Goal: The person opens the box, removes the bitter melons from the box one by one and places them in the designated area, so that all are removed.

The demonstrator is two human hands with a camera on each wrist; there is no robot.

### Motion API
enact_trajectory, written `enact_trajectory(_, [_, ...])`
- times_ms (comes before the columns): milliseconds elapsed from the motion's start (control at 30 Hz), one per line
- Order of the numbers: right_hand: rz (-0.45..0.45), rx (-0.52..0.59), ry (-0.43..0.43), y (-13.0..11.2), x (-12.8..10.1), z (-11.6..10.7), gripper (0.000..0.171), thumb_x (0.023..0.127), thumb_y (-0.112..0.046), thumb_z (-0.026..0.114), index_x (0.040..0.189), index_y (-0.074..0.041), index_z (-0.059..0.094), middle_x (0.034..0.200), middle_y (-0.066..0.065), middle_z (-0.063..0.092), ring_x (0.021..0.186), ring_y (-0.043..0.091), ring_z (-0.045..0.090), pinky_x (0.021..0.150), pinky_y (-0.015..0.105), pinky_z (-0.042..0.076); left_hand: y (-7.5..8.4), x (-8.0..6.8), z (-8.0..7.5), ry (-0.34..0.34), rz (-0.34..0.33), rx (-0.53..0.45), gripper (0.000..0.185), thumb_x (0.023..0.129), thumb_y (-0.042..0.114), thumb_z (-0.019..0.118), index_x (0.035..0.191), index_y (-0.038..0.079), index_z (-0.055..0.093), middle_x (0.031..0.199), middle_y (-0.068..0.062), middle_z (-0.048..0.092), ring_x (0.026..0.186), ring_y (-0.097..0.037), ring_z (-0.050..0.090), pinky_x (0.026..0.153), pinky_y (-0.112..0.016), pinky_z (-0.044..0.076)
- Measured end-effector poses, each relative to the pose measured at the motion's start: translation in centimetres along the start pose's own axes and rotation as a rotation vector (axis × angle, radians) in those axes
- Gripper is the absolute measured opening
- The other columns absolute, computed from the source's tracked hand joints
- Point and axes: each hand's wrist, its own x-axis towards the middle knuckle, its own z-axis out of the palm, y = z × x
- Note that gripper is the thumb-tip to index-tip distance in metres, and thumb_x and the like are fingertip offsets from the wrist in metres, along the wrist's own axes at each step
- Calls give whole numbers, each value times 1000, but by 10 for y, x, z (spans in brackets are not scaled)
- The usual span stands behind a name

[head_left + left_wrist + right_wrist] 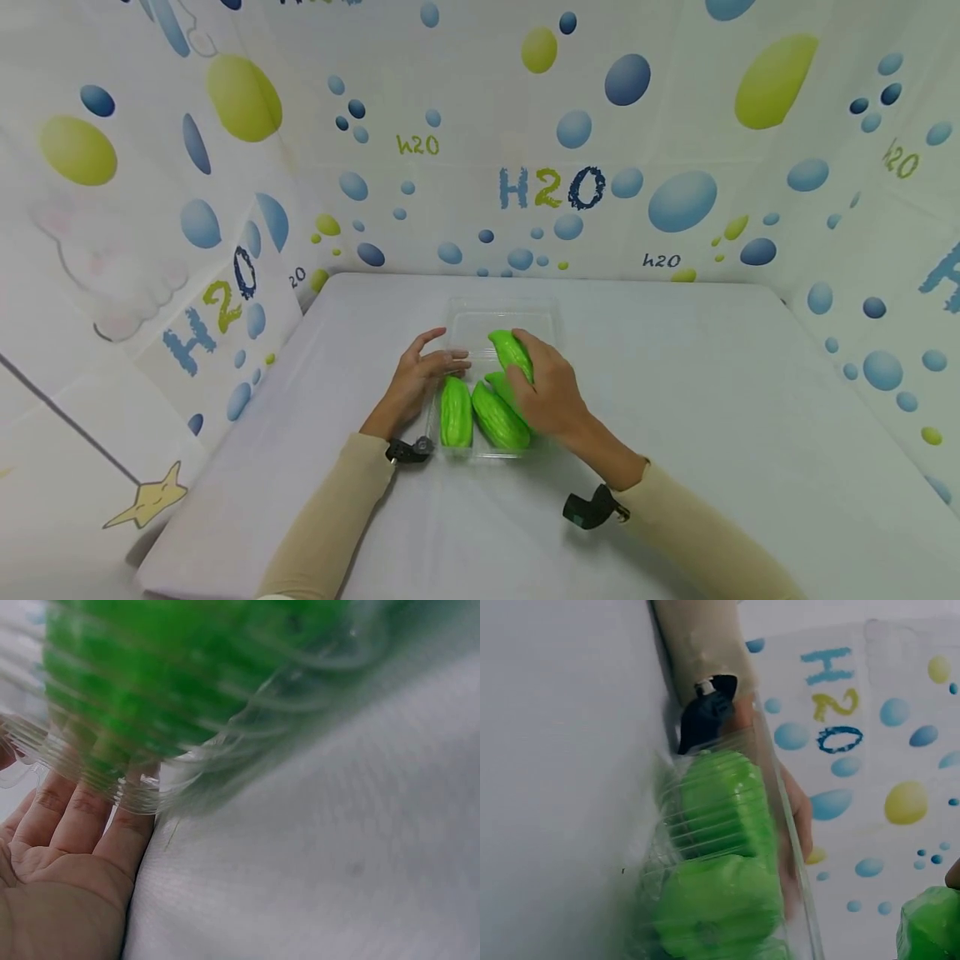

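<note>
We find a clear ribbed plastic tray [480,321] on the white cloth-covered table [712,375], holding two ridged green gourds [480,412] at its near end. The right hand [547,387] curls its fingers around a third gourd [510,350] above the tray. The left hand [420,375] rests straight fingers against the tray's left wall (the left wrist view shows that contact up close, blurred).

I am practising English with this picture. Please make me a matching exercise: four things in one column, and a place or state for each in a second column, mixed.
Things:
1. left hand
2. right hand
3. clear tray
4. table

Places or states:
a. bears the tray
b. holds green gourds
c. rests against the tray's left side
d. grips a green gourd over the tray

Pairs: 1-c, 2-d, 3-b, 4-a
</note>
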Motion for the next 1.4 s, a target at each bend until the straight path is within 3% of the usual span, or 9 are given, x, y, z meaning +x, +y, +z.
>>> enact_trajectory(267, [74,58,87,8,0,-11,45,90,-15,49,134,-7,48,90,4,56,69,16,47,55,31,42,-1,0,0,-8,8,-7,56,95,5,53,144,11,25,124,-25,57,112,-39,57,99,-50,42])
enact_trajectory(400, [111,74,124,17,-1,-16,45,89,-14,49,134,-7,49,85,5,54,66,17,46,53,32,41,0,1,1,5,7,13,55,95,5,53,143,10,26,123,-23,59,111,-39,58,98,-49,43])
enact_trajectory(633, [206,112,180,37,-8,-27,45,91,-14,49,136,-9,47,94,7,57,73,19,48,60,34,44,0,1,2,15,-13,40,62,95,7,53,147,6,18,122,-22,60,109,-36,60,100,-47,42])
enact_trajectory(967, [309,117,275,58,-4,-42,43,91,-17,49,134,-9,48,91,11,58,72,23,48,60,36,43,-15,9,-6,50,-5,34,60,94,12,58,145,14,26,119,-19,62,105,-32,63,95,-41,47])
enact_trajectory(1200, [437,122,296,75,-2,-44,44,91,-22,50,133,-11,50,108,12,59,82,25,50,66,35,42,-16,10,-8,59,23,56,61,92,15,60,144,13,27,118,-18,63,104,-32,63,95,-40,47])
enact_trajectory(1400, [504,110,297,95,-4,-42,44,91,-25,49,133,-10,51,110,12,59,83,25,49,66,35,41,-17,11,-7,53,24,48,65,93,14,59,146,8,23,118,-19,62,104,-34,63,93,-44,49])
